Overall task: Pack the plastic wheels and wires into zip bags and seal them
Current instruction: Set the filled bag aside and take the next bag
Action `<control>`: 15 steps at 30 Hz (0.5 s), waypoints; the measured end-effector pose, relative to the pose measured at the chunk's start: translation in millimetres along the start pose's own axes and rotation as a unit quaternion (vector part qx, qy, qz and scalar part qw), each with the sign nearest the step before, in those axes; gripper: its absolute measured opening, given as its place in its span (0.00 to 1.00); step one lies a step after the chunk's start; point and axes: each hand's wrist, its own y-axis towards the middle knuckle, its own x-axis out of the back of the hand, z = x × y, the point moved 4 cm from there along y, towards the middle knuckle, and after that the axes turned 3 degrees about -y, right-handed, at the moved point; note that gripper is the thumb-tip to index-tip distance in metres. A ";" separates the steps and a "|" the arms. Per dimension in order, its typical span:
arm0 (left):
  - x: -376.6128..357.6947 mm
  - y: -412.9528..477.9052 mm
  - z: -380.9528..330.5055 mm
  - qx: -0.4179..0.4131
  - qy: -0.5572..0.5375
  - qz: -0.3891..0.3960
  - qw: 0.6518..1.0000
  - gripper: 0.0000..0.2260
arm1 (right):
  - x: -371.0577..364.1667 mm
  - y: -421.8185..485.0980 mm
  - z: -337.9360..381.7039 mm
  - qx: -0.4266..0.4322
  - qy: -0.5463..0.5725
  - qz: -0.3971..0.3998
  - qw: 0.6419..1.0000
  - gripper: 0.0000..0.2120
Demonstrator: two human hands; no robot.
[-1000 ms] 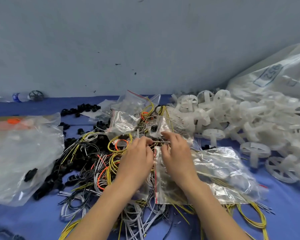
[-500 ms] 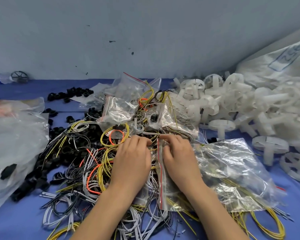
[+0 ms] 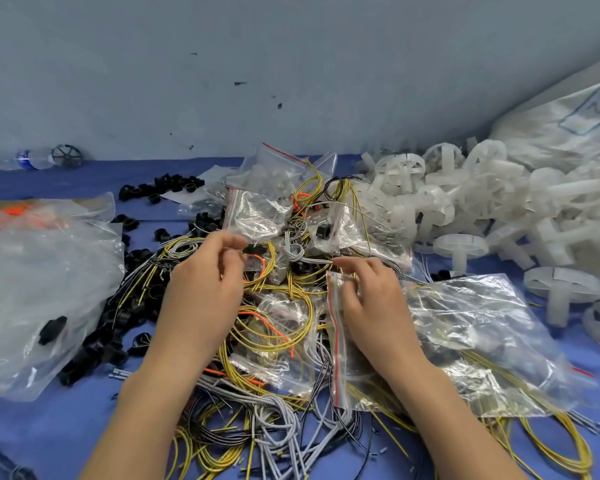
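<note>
Right hand (image 3: 374,306) pinches the red-strip mouth of a zip bag (image 3: 471,344) lying on the wires (image 3: 271,341). Left hand (image 3: 205,292) is raised just beside it with fingers curled; can't tell if it holds anything. Wheels (image 3: 465,209) are piled far right on the blue table (image 3: 66,427).

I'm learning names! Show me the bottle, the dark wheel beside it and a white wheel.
bottle (image 3: 26,160), head view, blue label.
dark wheel (image 3: 66,156), head view, hub.
white wheel (image 3: 459,242), head view, top rim.
</note>
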 end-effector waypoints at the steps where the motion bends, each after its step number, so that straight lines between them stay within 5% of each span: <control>1: 1.7 -2.9 6.1 0.013 0.017 0.000 1.000 0.09 | 1.3 -0.8 3.9 0.008 -0.002 -0.005 1.000 0.15; 7: -9.2 -21.8 26.7 0.044 0.192 0.090 0.976 0.12 | -8.4 -10.1 24.4 0.076 -0.029 0.065 0.995 0.12; 15: -10.3 -25.6 28.3 0.026 0.192 0.067 0.979 0.13 | -15.5 -15.5 25.9 0.090 -0.067 0.099 0.989 0.13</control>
